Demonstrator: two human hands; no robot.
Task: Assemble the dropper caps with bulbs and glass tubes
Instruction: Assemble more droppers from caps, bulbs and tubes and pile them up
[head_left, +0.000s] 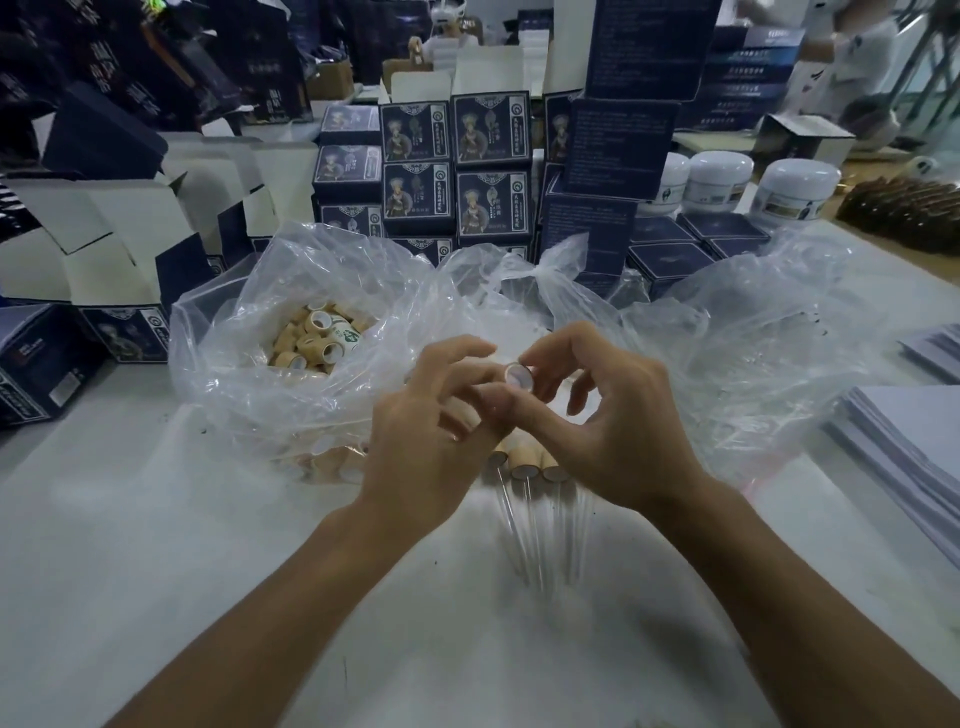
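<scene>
Hands are meeting mid-table, right hand pinching a cap, left hand fingering its underside, apparently seating a bulb; next needs a glass tube.

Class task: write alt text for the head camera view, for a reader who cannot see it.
Two bare hands meet over a white table: the right hand pinches a small round wood-coloured dropper cap while the left hand touches it. Finished droppers with glass tubes lie below; a clear plastic bag of loose caps sits left.
</scene>
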